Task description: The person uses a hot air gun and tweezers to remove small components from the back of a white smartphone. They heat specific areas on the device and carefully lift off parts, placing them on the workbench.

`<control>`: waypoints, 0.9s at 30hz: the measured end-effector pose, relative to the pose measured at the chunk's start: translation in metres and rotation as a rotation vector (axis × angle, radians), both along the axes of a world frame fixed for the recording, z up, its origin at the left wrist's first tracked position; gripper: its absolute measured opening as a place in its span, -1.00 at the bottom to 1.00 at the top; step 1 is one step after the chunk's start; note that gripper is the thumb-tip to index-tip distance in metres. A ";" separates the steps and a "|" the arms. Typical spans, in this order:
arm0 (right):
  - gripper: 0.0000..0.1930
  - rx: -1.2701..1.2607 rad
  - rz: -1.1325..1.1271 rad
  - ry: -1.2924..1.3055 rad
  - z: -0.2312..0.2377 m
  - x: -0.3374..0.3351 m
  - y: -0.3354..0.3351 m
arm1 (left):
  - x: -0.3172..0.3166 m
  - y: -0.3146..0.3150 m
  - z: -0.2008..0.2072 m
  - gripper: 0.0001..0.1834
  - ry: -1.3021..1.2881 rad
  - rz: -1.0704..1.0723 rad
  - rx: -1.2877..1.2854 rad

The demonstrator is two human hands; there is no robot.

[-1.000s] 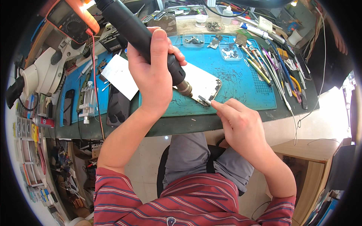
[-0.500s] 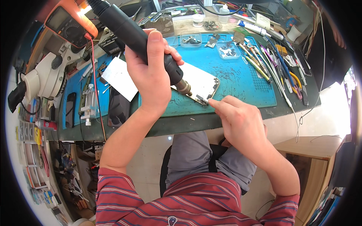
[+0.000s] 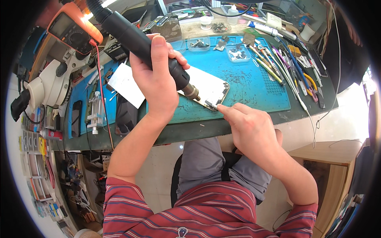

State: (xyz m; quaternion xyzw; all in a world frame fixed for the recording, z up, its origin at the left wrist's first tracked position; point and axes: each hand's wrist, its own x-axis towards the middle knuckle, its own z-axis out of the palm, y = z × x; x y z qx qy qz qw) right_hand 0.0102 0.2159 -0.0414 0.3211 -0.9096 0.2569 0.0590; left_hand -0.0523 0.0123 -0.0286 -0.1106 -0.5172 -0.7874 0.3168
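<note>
My left hand (image 3: 160, 85) is wrapped round a black hot air gun (image 3: 129, 37), thumb along its upper side. Its metal nozzle (image 3: 191, 92) points down at the lower right end of a white phone panel (image 3: 210, 83) with a dark rim. At that end, my right hand (image 3: 252, 125) is closed, index finger and thumb together at the panel's edge. A small grey and white piece (image 3: 212, 105) shows at the fingertips; whether it is a tool tip or a loose part I cannot tell. The panel lies on a blue repair mat (image 3: 254, 99).
White paper (image 3: 127, 85) and a dark phone (image 3: 126, 115) lie left of the panel. A microscope (image 3: 49, 83) and an orange multimeter (image 3: 75, 29) stand further left. Clear boxes of small parts (image 3: 238, 53) sit behind; tweezers and pens (image 3: 274, 65) crowd the right.
The hot air gun and my left hand have shifted slightly left and down in the picture. My right hand keeps its grip at the panel's edge. The whole view has moved a little.
</note>
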 end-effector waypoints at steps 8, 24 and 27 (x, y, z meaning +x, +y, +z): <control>-0.64 0.026 -0.005 0.000 0.004 -0.001 0.000 | 0.001 -0.004 -0.001 -0.73 -0.020 0.004 -0.047; -0.81 -0.088 -0.010 -0.011 0.004 -0.005 -0.009 | 0.007 -0.016 0.020 -0.72 0.000 0.036 0.056; -0.78 -0.084 0.010 0.017 -0.001 -0.009 -0.014 | 0.010 -0.026 0.034 -0.72 0.022 -0.038 0.057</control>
